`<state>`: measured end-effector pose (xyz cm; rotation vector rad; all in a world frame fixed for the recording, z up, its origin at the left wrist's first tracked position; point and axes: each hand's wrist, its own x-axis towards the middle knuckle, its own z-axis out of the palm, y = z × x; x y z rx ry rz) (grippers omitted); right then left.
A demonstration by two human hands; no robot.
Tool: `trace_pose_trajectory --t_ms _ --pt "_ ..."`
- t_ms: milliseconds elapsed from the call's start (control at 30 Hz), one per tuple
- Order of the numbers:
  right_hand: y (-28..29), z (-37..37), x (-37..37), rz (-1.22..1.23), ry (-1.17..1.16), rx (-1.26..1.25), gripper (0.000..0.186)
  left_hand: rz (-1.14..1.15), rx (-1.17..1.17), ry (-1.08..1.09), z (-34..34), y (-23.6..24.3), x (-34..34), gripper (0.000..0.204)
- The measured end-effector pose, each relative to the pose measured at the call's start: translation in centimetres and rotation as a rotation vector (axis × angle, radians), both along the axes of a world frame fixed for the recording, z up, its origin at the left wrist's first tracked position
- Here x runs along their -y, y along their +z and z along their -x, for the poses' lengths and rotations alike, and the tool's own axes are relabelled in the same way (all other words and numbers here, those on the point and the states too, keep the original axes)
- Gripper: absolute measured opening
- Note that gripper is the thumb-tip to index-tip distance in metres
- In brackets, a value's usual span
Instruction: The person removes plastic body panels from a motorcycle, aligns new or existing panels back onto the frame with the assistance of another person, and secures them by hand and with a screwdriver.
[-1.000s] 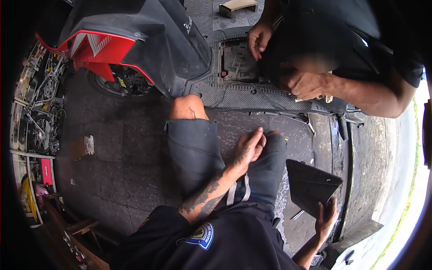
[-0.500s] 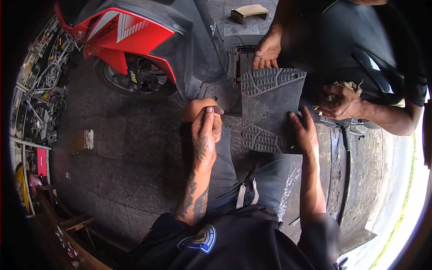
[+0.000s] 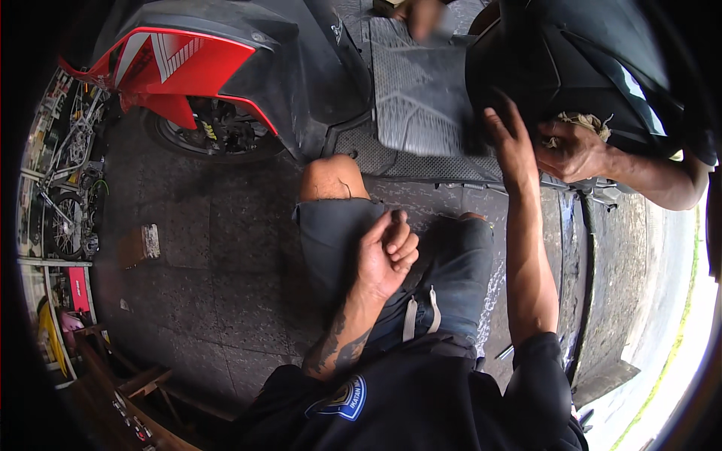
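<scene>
A grey textured rubber floor mat, blurred by motion, lies over the footboard of a red and black scooter. My right hand is just right of the mat with its fingers stretched out and apart; no grip on the mat shows. Over my lap, my left hand is palm up with curled fingers. Something dark shows at its thumb and forefinger tips, too small to name. At the mat's far edge is another person's blurred hand.
The other person's second hand holds a crumpled tan rag beside the scooter's seat side. A small box lies on the dark tiled floor to the left. Farther left stand a bicycle-like frame and a wooden bench.
The mat has moved away from me onto the footboard, out of my right hand. My left hand has come back from my knee toward my lap and turned palm up.
</scene>
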<state>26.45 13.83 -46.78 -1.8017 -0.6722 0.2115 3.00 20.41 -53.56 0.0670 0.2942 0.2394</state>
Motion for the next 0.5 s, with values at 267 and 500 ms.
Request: trace_pose_trajectory --t_ms 267,500 --pt "0.4 11.0 6.6 -0.131 0.120 -0.286 0.023 0.123 -0.151 0.119 -0.8 0.8 0.5 0.035" --pt "-3.5 16.3 11.1 -0.018 0.034 -0.565 0.021 -0.113 -0.130 -0.087 -1.1 -0.7 3.1 0.046"
